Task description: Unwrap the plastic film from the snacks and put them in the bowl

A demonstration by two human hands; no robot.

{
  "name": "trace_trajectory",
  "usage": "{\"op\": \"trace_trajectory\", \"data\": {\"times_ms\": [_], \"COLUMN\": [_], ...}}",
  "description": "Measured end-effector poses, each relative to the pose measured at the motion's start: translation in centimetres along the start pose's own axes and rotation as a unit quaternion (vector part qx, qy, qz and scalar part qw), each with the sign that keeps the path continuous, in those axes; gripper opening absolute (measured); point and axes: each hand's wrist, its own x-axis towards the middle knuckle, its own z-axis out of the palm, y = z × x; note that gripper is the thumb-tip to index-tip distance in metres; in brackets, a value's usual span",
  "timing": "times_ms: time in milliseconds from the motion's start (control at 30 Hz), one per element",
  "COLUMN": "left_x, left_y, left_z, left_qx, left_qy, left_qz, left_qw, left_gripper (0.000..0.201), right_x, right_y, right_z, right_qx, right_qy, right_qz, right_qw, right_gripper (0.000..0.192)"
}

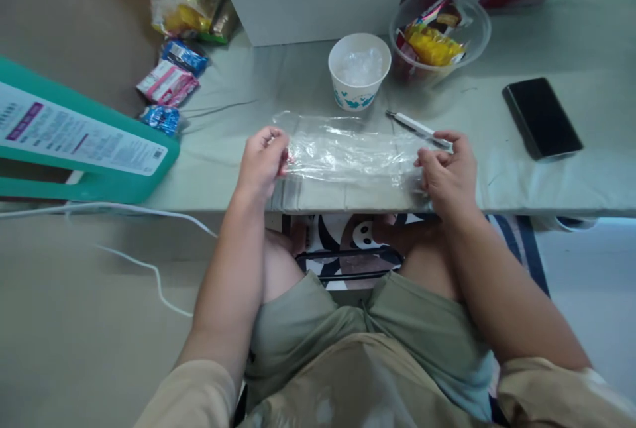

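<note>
Pale green surface [596, 179] spreads before me, where a paper cup [354, 94] stands beside a clear bowl [477, 36] of snack packets [433, 44]. My left hand [264, 156] and right hand [450, 173] pinch opposite ends of some crinkled clear plastic [342, 153], just nearer me than the cup.

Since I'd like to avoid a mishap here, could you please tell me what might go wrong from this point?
The clear plastic film, stretched between the left hand and right hand, looks thin and could tear if pulled hard. The paper cup stands just beyond it and might tip if bumped. The slim white tool lies close by the right hand's fingers and could get nudged.
</note>
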Motion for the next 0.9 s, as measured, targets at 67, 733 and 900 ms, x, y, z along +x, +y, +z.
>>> {"op": "trace_trajectory", "data": {"times_ms": [67, 733, 900], "left_x": [0.3, -1.9, -1.9], "left_y": [-0.3, -5.1, -5.0], "left_z": [0.6, 0.9, 1.1], "left_qx": [0.106, 0.418, 0.444], "left_qy": [0.022, 0.076, 0.063], "left_qz": [0.023, 0.19, 0.183], "left_qw": [0.994, 0.885, 0.875], "left_gripper": [0.007, 0.053, 0.055], "right_x": [-0.2, 0.8, 0.6], "right_y": [-0.1, 3.8, 3.7], "right_z": [-0.4, -1.6, -1.2], "right_qx": [-0.094, -0.378, -0.386], "right_qy": [0.016, -0.024, -0.008], "right_qz": [-0.014, -0.204, -0.205], "right_qw": [0.995, 0.903, 0.9], "right_gripper": [0.032, 0.07, 0.069]}}
